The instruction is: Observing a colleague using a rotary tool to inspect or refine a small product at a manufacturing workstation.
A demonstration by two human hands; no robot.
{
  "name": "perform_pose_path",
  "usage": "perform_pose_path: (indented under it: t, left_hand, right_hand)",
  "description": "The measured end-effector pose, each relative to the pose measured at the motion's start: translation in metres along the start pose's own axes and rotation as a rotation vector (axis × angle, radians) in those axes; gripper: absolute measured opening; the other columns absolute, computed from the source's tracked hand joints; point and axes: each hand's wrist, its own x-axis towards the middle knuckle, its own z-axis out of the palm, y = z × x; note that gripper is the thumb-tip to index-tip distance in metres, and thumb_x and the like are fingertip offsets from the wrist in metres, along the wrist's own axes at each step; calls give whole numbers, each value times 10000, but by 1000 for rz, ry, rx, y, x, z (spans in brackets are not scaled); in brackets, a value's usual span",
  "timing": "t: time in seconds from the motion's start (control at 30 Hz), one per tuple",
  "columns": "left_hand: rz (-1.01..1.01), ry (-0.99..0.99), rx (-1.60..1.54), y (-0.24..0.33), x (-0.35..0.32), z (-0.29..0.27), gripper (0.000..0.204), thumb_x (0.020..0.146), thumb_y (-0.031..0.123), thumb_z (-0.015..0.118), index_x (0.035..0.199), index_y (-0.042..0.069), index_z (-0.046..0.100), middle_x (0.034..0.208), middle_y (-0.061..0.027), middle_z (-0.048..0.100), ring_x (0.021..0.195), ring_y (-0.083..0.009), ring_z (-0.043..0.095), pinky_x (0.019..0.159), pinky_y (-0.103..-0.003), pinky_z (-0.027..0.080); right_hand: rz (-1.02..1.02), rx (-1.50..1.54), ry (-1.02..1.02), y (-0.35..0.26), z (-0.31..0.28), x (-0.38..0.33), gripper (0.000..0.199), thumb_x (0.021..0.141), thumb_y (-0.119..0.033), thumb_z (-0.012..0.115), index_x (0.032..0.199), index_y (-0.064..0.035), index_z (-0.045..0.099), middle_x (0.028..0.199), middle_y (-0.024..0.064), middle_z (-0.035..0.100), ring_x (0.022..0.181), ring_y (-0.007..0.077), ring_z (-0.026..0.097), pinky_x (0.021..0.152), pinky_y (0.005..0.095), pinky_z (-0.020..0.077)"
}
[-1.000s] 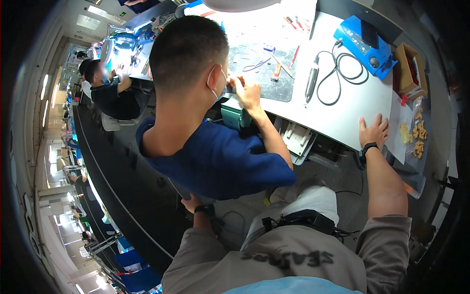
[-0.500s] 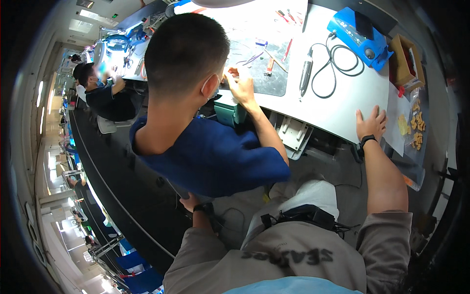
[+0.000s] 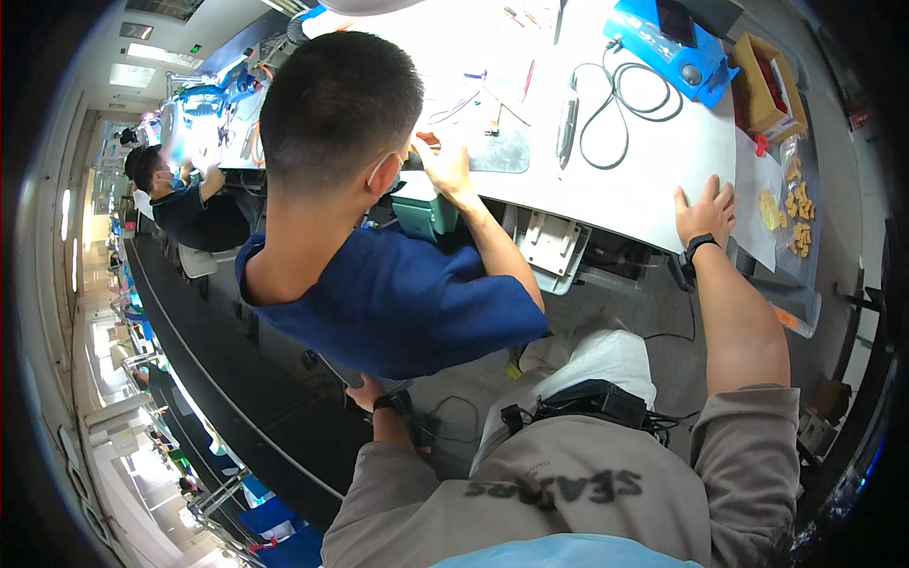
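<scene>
Counter (image 3: 644, 194): lying ahead and to the right; bearing the right hand near the front edge. Probably best loading gently and evenly, without jolting. Looking white, smooth and bright, with edges bending through the lens.

Co-worker in blue (image 3: 398, 308): bending over the counter just ahead on the left, holding a small reddish piece near the face. Likely best leaving full elbow room there and avoiding bumps.

Grey patterned edge (image 3: 392, 385): showing low behind the co-worker, perhaps belonging to a seat; mostly hiding. Probably best touching lightly, without tugging.

Blue unit (image 3: 644, 38): standing toward the far right, carrying a dark flat slab and showing a round knob.

Cardboard box (image 3: 778, 127): standing open beside the blue unit; looking brown, with red inside.

White sheet (image 3: 753, 180): lying just beyond the right fingers. Best stopping short of creasing or dragging.

Right hand (image 3: 707, 210): resting palm down, fingers spreading, grasping nothing. Likely bracing; best spreading pressure across palm and fingertips.

Left hand (image 3: 365, 392): curling at the grey edge; cannot tell whether gripping or merely resting.

Pen-shaped tool (image 3: 568, 123): lying dark and slim, well left of the right hand, with black cord (image 3: 606, 168) looping alongside. Best steering the forearm clear of both.

Tan pieces (image 3: 800, 237): clustering in clear plastic right of the sheet; looking small and irregular.
</scene>
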Motion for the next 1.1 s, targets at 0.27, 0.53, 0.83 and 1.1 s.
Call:
perform_pose_path:
  t: [0.27,0.53,0.83,1.1]
  left_hand:
    - [9,34,14,-6,5,5,700,846,402,710,1341,-45,497,1236,-295,627,1125,-447,621,935,-500,519]
    - [10,18,-19,-8,7,4,661,843,392,705,1307,-40,516,1207,-297,641,1107,-445,632,924,-498,520]
    - [37,44,-29,-11,9,7,671,852,384,695,1318,-57,498,1209,-311,635,1092,-456,637,925,-493,528]
    - [36,-17,-25,-6,7,1,644,869,361,687,1303,-75,496,1220,-323,623,1105,-460,630,931,-492,528]
  right_hand:
    - [4,-11,5,-1,0,0,829,890,-566,591,1516,-95,321,1554,210,289,1449,433,259,1122,579,303]
    - [3,-15,5,-1,2,0,834,890,-572,588,1522,-99,319,1559,206,286,1450,428,259,1124,573,301]
    - [6,-15,-5,-2,-1,0,830,896,-573,583,1526,-105,312,1565,205,277,1457,426,246,1130,566,291]
    - [7,-6,6,0,3,0,830,893,-571,594,1527,-116,314,1565,190,281,1455,419,249,1131,565,286]
